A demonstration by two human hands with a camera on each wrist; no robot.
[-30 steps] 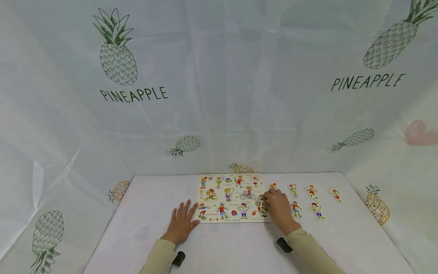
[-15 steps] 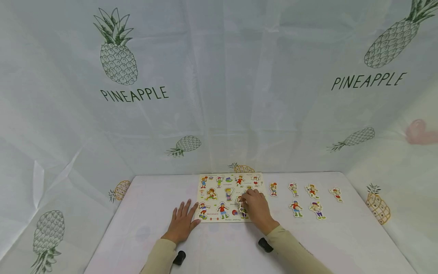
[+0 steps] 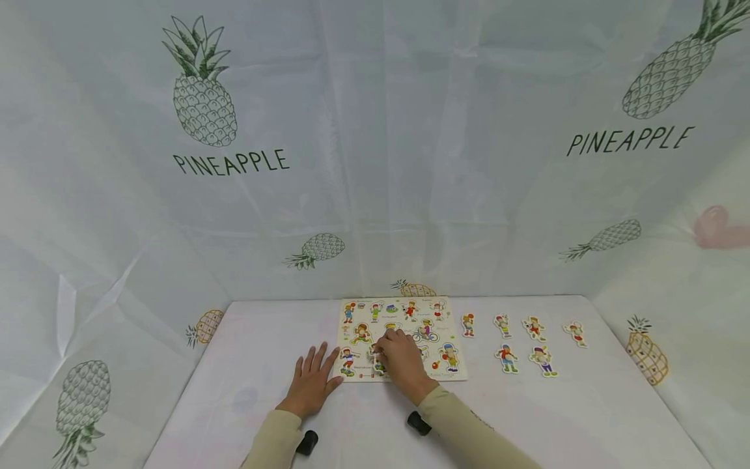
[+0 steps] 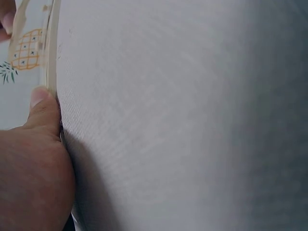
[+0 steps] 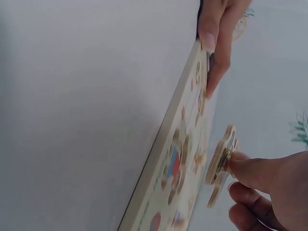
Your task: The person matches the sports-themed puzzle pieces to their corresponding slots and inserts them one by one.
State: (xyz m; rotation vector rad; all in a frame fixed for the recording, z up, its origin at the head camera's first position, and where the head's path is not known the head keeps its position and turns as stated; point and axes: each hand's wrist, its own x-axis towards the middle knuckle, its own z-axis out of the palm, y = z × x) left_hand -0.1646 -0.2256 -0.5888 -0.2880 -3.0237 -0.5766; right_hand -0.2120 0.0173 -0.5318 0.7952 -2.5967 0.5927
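A wooden puzzle board (image 3: 430, 378) with printed sports figures lies at the back middle of the table. My right hand (image 3: 404, 365) is over its lower left part, pinching a figure-shaped puzzle piece (image 5: 221, 159) between thumb and fingers. The right wrist view shows that piece tilted and apart from the board, near a recess (image 5: 174, 166) with a blue and red figure. Its printed side is mostly hidden. My left hand (image 3: 310, 383) rests spread on the table, its thumb (image 4: 41, 98) touching the board's left edge.
Several loose figure pieces, among them a blue-capped one (image 3: 507, 358) and a purple-capped one (image 3: 543, 361), lie right of the board. Pineapple-print cloth (image 3: 375, 163) hangs behind and at the sides. Black wrist devices (image 3: 418, 423) sit under both wrists.
My right hand has moved left across the board from its right side, still holding the puzzle piece. The left hand and the loose pieces have stayed where they were.
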